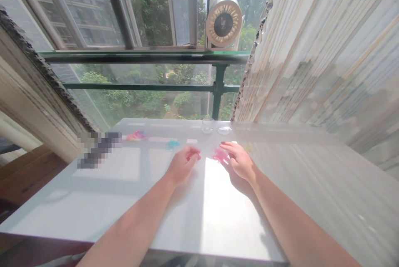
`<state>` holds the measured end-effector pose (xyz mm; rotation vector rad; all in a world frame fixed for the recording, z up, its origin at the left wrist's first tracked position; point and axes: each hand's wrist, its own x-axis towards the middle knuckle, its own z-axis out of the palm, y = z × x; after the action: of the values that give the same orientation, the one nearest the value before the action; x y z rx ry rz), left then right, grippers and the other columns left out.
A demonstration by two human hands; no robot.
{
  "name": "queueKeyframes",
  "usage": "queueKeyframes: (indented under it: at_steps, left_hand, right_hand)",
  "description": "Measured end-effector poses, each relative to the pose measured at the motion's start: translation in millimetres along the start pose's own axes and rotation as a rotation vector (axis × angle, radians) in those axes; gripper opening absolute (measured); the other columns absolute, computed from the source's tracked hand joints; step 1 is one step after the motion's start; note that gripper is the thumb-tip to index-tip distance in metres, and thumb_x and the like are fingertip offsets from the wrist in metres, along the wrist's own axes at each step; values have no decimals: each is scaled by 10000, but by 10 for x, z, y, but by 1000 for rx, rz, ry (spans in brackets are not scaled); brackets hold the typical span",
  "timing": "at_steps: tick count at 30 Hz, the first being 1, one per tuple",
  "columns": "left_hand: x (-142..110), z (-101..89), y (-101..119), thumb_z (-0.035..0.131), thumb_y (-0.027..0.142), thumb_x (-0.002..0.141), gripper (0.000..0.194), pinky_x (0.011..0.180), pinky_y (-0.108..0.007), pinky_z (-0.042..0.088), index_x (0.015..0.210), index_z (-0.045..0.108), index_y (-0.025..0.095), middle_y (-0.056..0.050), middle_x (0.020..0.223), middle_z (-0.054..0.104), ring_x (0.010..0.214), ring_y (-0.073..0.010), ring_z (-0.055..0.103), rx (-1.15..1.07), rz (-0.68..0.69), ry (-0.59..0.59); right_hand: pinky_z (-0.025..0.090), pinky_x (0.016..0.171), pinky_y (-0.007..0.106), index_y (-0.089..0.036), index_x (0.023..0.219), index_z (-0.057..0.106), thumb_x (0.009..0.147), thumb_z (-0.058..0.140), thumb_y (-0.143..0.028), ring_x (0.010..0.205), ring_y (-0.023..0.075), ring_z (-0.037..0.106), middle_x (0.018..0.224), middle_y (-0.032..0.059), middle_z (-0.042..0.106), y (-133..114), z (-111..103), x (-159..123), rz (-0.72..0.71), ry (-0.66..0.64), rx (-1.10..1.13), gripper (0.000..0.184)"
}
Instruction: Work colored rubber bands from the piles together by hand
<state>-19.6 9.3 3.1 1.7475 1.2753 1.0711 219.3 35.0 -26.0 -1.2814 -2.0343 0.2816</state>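
Note:
My left hand [184,165] hovers over the white table with its fingers curled in and the thumb close against them. Whatever may be between those fingertips is too small to make out. To the right, my right hand [239,160] has its fingers stretched out and partly apart, beside a loose pink pile [220,155] of small, thin pieces. A blue pile [172,144] of similar bits lies beyond my left hand. Past my right hand is a faint yellow pile [248,148]. A mixed red and purple pile [136,135] lies farther left.
At the back of the white table [112,204] stand a clear round container [208,126] and a clear shallow dish or lid [224,130]. A blurred-out dark object [99,150] lies at the left edge. A round fan [223,22] sits above the green railing [149,57], between curtains.

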Motion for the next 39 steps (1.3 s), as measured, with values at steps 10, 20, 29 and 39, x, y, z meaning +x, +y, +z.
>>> queueKeyframes:
  at_steps: [10,20,29,39]
  left_hand:
    - [-1,-6,-24,471,272,817,197,754,-282,475,958,583,190,-37,849,658,821,-163,622,-1,11,-7]
    - [-16,-12,10,464,275,818,215,756,-286,475,973,583,187,-42,869,658,817,-165,616,10,18,-14]
    - [-26,3,46,470,288,808,231,748,-290,475,967,598,180,-53,855,666,805,-173,616,24,12,0]
    - [-16,-13,31,459,283,816,229,741,-284,470,973,591,181,-50,863,665,808,-168,610,49,23,-29]
  right_hand:
    - [430,982,363,-240,1327,433,737,348,-53,1205,191,468,1263,-7,558,1,29,-22,81,-49,89,625]
    - [431,962,380,-222,1372,346,809,360,-122,1108,193,553,1168,25,629,24,37,-43,136,-59,148,572]
    - [389,1013,402,-206,1190,562,745,391,-61,1226,224,449,1202,55,602,27,-9,-43,100,-61,75,497]
    - [285,1057,480,-228,887,666,732,388,-34,1284,268,364,1180,23,612,-52,-80,-25,79,-154,-52,373]
